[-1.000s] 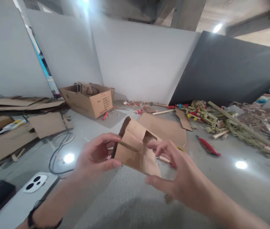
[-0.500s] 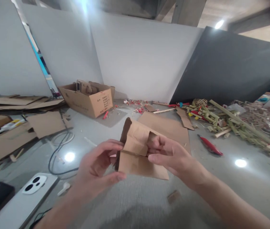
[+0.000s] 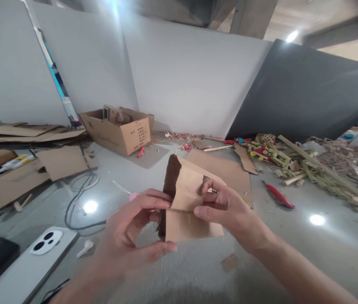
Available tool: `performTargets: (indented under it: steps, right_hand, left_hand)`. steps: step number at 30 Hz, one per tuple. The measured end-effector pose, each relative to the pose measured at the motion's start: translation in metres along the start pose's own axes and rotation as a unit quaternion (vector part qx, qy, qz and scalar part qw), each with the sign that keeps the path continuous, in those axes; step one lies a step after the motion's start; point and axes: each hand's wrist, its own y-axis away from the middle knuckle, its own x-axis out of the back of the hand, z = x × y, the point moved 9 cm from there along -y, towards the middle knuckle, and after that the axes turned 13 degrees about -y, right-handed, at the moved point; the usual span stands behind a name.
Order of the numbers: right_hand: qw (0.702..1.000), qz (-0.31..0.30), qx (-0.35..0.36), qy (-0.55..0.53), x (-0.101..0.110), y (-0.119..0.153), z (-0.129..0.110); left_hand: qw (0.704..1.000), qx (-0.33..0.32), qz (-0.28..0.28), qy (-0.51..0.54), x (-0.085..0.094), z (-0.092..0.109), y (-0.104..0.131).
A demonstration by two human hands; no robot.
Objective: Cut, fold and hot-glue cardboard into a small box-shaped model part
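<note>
Held up in the middle of the head view is a folded piece of brown cardboard point(image 3: 185, 228), creased across its width, with a dark strip along its left edge. My left hand point(image 3: 137, 228) grips that left edge, fingers on top and thumb below. On the other side my right hand point(image 3: 226, 207) pinches the cardboard, thumb in front and fingers curled at its right part. A flat cardboard sheet point(image 3: 238, 181) lies on the grey surface just behind. Below the hands lies a small brown scrap point(image 3: 230, 262).
An open cardboard box point(image 3: 125, 135) stands at back left, near stacked cardboard pieces point(image 3: 61, 162). A white phone point(image 3: 36, 261), an earbud point(image 3: 86, 248) and a cable point(image 3: 68, 211) lie at left. At right are a red knife-like tool point(image 3: 278, 195) and a bamboo pile point(image 3: 311, 169).
The cardboard has turned slightly, so more of its dark left side shows. My left hand has shifted a little to the right with it; a pink thing now shows behind that hand.
</note>
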Motion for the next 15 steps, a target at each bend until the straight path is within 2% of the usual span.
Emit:
performTargets:
  steps: [9,15]
  right_hand:
    - [0.998,-0.001,0.058,0.022,0.001,-0.001,-0.003]
    - [0.997,0.008,0.068,0.044,-0.002,0.003,-0.011]
  left_hand:
    - [1.000,-0.005,0.000,-0.005,-0.003,0.003,0.003]
    - [1.000,-0.001,0.002,0.000,-0.003,0.001,0.002]
